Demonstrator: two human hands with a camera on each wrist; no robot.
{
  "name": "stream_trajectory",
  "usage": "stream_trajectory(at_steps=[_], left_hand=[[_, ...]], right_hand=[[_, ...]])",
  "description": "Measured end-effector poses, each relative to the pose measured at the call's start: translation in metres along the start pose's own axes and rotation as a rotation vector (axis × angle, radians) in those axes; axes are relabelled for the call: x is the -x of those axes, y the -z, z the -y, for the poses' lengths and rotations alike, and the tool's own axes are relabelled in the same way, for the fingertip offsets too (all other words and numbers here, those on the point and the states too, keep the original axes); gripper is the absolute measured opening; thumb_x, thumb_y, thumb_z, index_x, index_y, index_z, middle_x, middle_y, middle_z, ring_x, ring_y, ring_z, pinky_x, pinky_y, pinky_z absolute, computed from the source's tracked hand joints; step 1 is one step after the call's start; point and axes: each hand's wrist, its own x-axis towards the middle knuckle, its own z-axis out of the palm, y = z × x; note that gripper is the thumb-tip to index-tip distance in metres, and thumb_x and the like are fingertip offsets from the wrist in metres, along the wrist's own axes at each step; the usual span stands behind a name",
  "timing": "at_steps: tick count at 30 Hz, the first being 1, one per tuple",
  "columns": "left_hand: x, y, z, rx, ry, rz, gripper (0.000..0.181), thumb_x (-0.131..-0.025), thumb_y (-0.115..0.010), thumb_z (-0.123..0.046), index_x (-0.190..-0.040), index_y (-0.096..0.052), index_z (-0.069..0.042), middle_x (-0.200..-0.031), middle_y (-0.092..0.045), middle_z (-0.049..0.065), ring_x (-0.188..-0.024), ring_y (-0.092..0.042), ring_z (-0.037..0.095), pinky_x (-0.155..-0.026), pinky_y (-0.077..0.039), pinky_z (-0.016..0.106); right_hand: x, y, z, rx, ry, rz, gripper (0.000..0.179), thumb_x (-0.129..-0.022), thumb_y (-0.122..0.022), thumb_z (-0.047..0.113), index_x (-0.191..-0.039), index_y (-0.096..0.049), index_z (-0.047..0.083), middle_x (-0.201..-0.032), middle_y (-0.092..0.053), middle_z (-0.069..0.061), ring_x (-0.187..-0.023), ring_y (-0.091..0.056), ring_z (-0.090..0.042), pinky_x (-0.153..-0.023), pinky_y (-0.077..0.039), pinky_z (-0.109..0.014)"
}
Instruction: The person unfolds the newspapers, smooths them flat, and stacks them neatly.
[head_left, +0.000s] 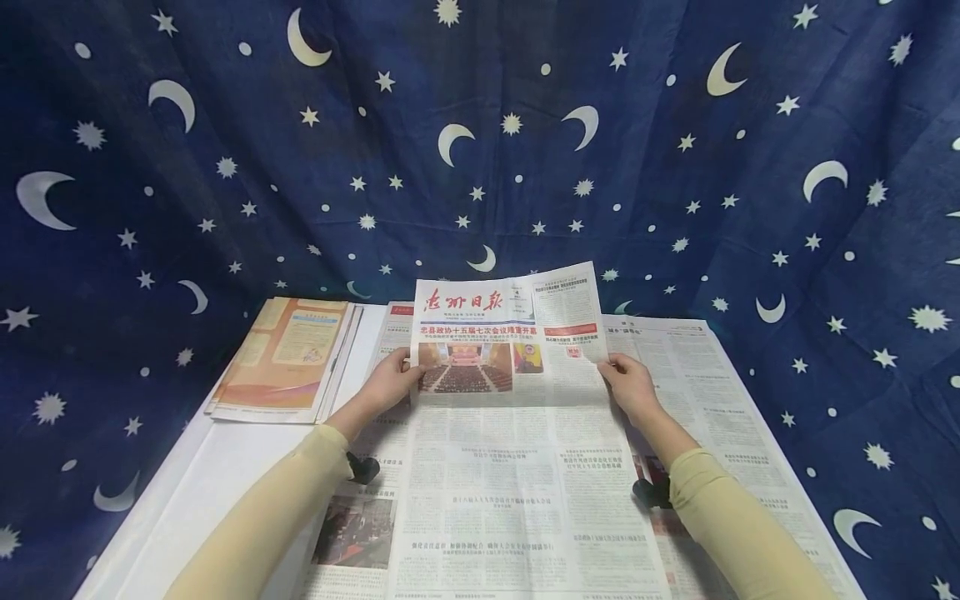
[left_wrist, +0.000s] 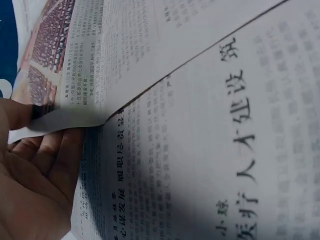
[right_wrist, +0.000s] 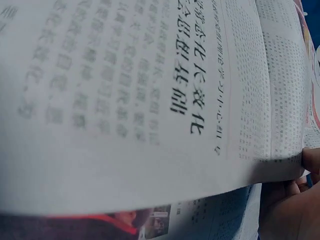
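Observation:
A newspaper page [head_left: 517, 467] with a red masthead spans the space between both hands, its upper part raised and its lower part sloping toward me. At its left edge my left hand [head_left: 392, 381] pinches the paper, thumb in front and fingers behind; the left wrist view shows this hand [left_wrist: 40, 170] with the sheet [left_wrist: 200, 150] between thumb and fingers. My right hand [head_left: 632, 386] pinches the opposite edge at about the same height. In the right wrist view, that hand [right_wrist: 292, 205] sits at the lower right, thumb on the sheet [right_wrist: 125, 165].
More newspaper sheets [head_left: 720, 417] lie spread beneath the held page on the white table [head_left: 217, 475]. A stack of folded papers with an orange cover [head_left: 288, 354] rests at the table's back left. Behind hangs a dark blue curtain [head_left: 480, 125] with moons and stars.

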Motion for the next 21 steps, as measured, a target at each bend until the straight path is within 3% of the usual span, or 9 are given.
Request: stream_trajectory(at_steps=[4,8,16,21], left_hand=[[-0.002,-0.004,0.001,-0.029,0.023,0.000,0.058,-0.104,-0.058,-0.035,-0.151,-0.043,-0.005,-0.113,-0.070,0.010,-0.096,-0.069,0.019,-0.087,-0.056,0.037],[-0.003,-0.008,0.003,-0.091,0.055,-0.007,0.059,-0.103,-0.059,-0.031,-0.151,-0.042,-0.001,-0.127,-0.065,0.018,-0.111,-0.066,0.027,-0.099,-0.053,0.045],[-0.007,-0.015,0.005,-0.256,0.044,-0.025,0.056,-0.101,-0.064,-0.027,-0.145,-0.047,0.003,-0.109,-0.065,0.013,-0.094,-0.063,0.024,-0.087,-0.053,0.043],[-0.011,-0.017,0.000,-0.332,0.012,-0.053,0.055,-0.101,-0.065,-0.028,-0.142,-0.049,0.004,-0.117,-0.065,0.017,-0.106,-0.063,0.030,-0.097,-0.051,0.048]], right_hand=[[-0.001,0.000,-0.002,0.028,-0.015,0.007,0.040,-0.106,-0.054,0.026,-0.138,-0.060,0.001,-0.124,-0.062,-0.017,-0.099,-0.061,-0.025,-0.079,-0.052,-0.028],[-0.004,-0.002,-0.007,0.070,-0.037,0.018,0.040,-0.105,-0.054,0.024,-0.138,-0.060,0.001,-0.123,-0.063,-0.017,-0.097,-0.062,-0.024,-0.072,-0.051,-0.024],[-0.003,-0.005,-0.017,0.136,-0.067,0.039,0.037,-0.105,-0.056,0.023,-0.133,-0.063,-0.001,-0.120,-0.066,-0.018,-0.091,-0.065,-0.024,-0.061,-0.048,-0.020],[-0.006,-0.005,-0.016,0.166,-0.067,0.028,0.035,-0.105,-0.057,0.023,-0.128,-0.064,-0.002,-0.117,-0.067,-0.018,-0.091,-0.064,-0.024,-0.059,-0.046,-0.018]])
